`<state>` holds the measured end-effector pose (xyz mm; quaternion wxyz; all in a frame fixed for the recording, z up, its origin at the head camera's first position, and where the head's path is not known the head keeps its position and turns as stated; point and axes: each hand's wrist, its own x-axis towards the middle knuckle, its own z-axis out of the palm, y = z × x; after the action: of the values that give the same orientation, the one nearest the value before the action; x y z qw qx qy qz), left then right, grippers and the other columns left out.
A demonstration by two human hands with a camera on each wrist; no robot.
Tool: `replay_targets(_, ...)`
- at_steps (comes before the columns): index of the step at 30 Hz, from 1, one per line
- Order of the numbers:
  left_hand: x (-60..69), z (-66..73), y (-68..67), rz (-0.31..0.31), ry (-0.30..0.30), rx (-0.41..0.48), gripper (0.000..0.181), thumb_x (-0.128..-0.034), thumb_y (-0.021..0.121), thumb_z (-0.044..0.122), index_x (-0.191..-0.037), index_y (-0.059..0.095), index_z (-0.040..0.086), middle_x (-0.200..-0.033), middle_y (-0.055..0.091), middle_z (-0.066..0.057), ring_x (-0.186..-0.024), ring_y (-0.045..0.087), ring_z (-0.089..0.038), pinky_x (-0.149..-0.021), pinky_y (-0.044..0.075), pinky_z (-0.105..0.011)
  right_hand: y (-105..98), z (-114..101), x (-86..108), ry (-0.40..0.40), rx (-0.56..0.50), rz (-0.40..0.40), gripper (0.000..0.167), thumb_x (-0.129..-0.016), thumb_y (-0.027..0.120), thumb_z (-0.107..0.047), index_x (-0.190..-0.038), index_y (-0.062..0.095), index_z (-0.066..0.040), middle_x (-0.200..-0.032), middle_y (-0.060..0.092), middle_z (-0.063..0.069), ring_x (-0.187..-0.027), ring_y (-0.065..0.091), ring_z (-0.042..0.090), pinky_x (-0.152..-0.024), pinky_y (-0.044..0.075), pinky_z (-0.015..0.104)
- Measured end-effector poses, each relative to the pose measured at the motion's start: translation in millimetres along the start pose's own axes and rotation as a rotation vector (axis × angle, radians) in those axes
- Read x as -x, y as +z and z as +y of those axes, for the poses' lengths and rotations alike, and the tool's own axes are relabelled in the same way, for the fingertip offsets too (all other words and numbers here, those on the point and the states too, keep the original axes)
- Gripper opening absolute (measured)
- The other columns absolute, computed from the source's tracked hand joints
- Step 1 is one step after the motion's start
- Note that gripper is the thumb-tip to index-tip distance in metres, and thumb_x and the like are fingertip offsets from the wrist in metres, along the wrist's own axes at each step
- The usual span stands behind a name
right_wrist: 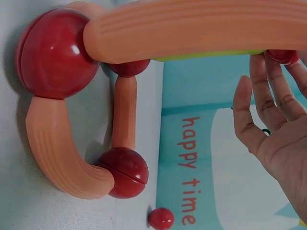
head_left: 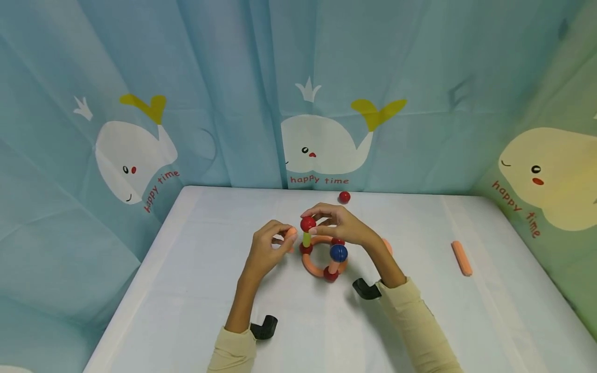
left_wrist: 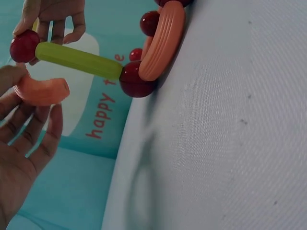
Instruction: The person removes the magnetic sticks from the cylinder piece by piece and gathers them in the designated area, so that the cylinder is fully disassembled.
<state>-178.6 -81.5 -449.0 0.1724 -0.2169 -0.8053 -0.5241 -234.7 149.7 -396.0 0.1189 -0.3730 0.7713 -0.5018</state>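
Note:
An orange curved rod [left_wrist: 45, 92] is pinched in my left hand [head_left: 266, 249], beside a ring-shaped toy frame. Its end is close to the red ball [head_left: 308, 224]; whether they touch I cannot tell. My right hand [head_left: 342, 224] grips that ball, which tops an upright yellow-green rod [left_wrist: 79, 60]. The rod stands in a red ball joint [left_wrist: 136, 80] of the ring on the table. Curved orange rods [right_wrist: 62, 153] and red balls make up the ring. From its near joint [head_left: 331, 274] rises an orange rod [right_wrist: 201, 28] topped by a blue ball [head_left: 338, 253].
A loose red ball [head_left: 344, 197] lies near the table's back edge. One orange rod [head_left: 462, 258] lies at the right, and another orange piece [head_left: 387, 246] shows partly behind the right forearm. A whale-print curtain [head_left: 242, 103] hangs behind the white table [head_left: 186, 269].

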Motion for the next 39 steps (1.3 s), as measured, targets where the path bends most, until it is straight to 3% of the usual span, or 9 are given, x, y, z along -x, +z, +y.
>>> replay_targets(6,-0.1,-5.0,-0.6,0.011,-0.216,-0.035,0.03,-0.0976,0.061,0.029,-0.111,0.071,0.005,-0.094,0.064,-0.003,-0.094,0.065,-0.016,-0.071,0.057,-0.023,-1,-1,0.2,0.012,0.002,0.005,0.038,-0.089,0.069,-0.008,-0.126,0.061,0.0,-0.12,0.065,0.013,-0.11,0.061,0.028,-0.093,0.051,0.046)
replay_targets(15,6.0,-16.1,-9.6,0.144,-0.489,-0.09,0.029,-0.0898,0.071,0.033,-0.101,0.072,0.007,-0.083,0.074,-0.007,-0.083,0.069,-0.018,-0.076,0.055,-0.034,1,2,-0.7,-0.01,-0.011,0.003,0.038,-0.09,0.069,-0.008,-0.126,0.06,0.001,-0.119,0.065,0.013,-0.109,0.061,0.027,-0.093,0.052,0.047)
replay_targets(20,10.0,-23.8,-13.5,0.137,-0.535,-0.128,0.024,-0.0907,0.071,0.025,-0.096,0.073,0.002,-0.079,0.073,-0.011,-0.068,0.067,-0.017,-0.071,0.056,-0.033,1,4,-0.3,-0.018,-0.013,0.007,0.038,-0.09,0.069,-0.007,-0.125,0.06,0.0,-0.119,0.065,0.013,-0.109,0.062,0.026,-0.092,0.053,0.046)
replay_targets(26,13.1,-28.7,-16.0,0.114,-0.613,-0.181,0.022,-0.0899,0.072,0.025,-0.092,0.074,0.003,-0.073,0.069,-0.006,-0.047,0.059,-0.013,-0.063,0.049,-0.027,2,3,-0.6,-0.02,-0.009,0.012,0.038,-0.09,0.069,-0.009,-0.125,0.06,0.001,-0.118,0.066,0.012,-0.108,0.062,0.026,-0.092,0.052,0.045)
replay_targets(32,14.5,-28.5,-16.6,0.099,-0.649,-0.205,0.02,-0.0902,0.071,0.024,-0.091,0.074,0.004,-0.064,0.067,-0.004,-0.044,0.058,-0.014,-0.062,0.048,-0.027,2,2,-0.8,-0.017,-0.013,0.011,0.039,-0.089,0.069,-0.008,-0.126,0.059,0.004,-0.118,0.065,0.013,-0.108,0.061,0.026,-0.092,0.052,0.044)
replay_targets(39,15.4,-27.2,-16.0,0.087,-0.675,-0.257,0.02,-0.0902,0.07,0.023,-0.091,0.073,0.003,-0.064,0.067,-0.005,-0.045,0.057,-0.014,-0.065,0.05,-0.032,3,1,-0.5,-0.005,-0.014,0.018,0.037,-0.089,0.069,-0.008,-0.125,0.061,-0.001,-0.119,0.065,0.013,-0.108,0.061,0.027,-0.092,0.053,0.04)
